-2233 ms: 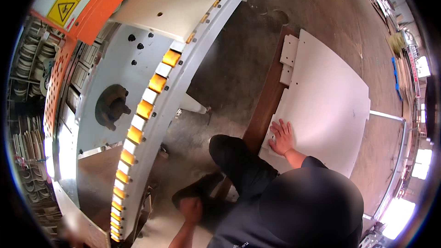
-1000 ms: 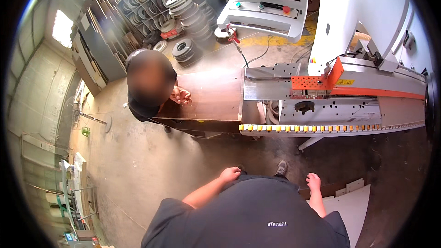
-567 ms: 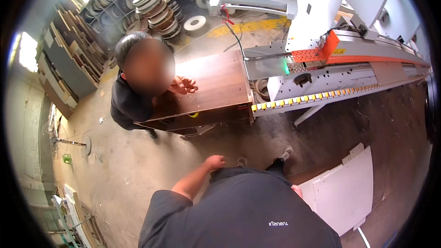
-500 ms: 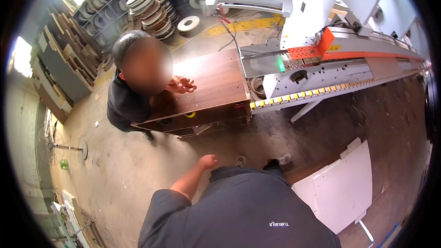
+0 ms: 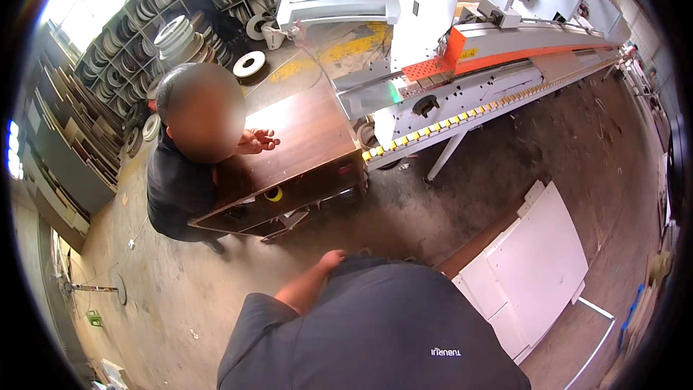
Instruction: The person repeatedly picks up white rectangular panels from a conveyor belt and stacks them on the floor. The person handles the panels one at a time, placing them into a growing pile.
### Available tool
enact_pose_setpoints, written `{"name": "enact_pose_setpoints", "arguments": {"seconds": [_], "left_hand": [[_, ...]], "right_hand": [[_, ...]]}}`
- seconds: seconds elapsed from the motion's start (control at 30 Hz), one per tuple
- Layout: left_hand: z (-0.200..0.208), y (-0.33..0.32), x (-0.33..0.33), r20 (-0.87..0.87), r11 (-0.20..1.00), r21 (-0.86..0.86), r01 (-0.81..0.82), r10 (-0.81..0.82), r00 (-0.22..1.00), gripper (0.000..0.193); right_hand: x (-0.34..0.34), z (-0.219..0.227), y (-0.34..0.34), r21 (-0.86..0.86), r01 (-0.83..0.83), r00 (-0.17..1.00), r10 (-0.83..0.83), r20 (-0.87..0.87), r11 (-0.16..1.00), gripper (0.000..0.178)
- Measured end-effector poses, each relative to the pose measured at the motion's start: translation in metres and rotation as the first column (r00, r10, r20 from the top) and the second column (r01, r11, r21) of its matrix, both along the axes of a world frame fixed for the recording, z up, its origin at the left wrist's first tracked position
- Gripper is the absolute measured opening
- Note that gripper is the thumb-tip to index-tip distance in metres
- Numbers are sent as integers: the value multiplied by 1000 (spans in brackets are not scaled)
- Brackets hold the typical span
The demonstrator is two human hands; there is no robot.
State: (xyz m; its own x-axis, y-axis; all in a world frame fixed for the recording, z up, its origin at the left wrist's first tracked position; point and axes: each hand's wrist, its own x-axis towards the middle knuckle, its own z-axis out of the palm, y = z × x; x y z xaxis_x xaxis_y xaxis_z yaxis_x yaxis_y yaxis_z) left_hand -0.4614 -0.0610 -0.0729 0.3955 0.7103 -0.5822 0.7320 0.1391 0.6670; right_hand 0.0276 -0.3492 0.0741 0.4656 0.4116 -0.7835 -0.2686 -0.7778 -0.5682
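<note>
My left hand (image 5: pixel 332 258) hangs in front of my dark shirt, close to its edge. Its fingers look curled in, and nothing shows in them. My right arm and hand are out of sight. Ahead of my left hand is a brown wood-grain cabinet (image 5: pixel 303 130), with open shelves on the side facing me. A yellow roll (image 5: pixel 273 193) lies on one of those shelves. At the cabinet's left end a co-worker in dark clothes leans over the top, with one hand (image 5: pixel 258 141) raised just above it, fingers loosely bent.
A long white machine with an orange guard (image 5: pixel 433 71) and a yellow-and-white roller rail (image 5: pixel 433 128) runs off to the right. White panels (image 5: pixel 534 267) are stacked at my right. Behind the co-worker stand racks of edging rolls (image 5: pixel 115 50); boards (image 5: pixel 79 130) lean at the left.
The view has swung right, so the cabinet, co-worker and machine sit further left in the picture. My left hand has come closer to my shirt. The co-worker's hand stays over the cabinet top.
</note>
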Motion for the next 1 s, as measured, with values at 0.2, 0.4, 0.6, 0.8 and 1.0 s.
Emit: {"name": "enact_pose_setpoints", "arguments": {"seconds": [0.2,0.4,0.6,0.8,1.0], "left_hand": [[87,36,89,-157,984,-23,179,-180,971,37],[26,50,30,-29,983,-30,179,-180,983,39],[42,41,-8,-305,946,-143,291,-322,896,37],[20,52,-24,-287,855,-40,517,-506,813,38],[51,52,28,-103,993,117,30,-18,995,36]], "right_hand": [[-9,5,-21,-5,34,999,-34,23,999,25],[-27,9,-25,-2,77,997,-77,20,997,26],[-31,13,-21,-25,72,997,-71,43,997,27],[-22,21,-11,-15,24,998,-24,50,1000,29],[10,7,-1,72,-18,998,14,55,997,30]]}}
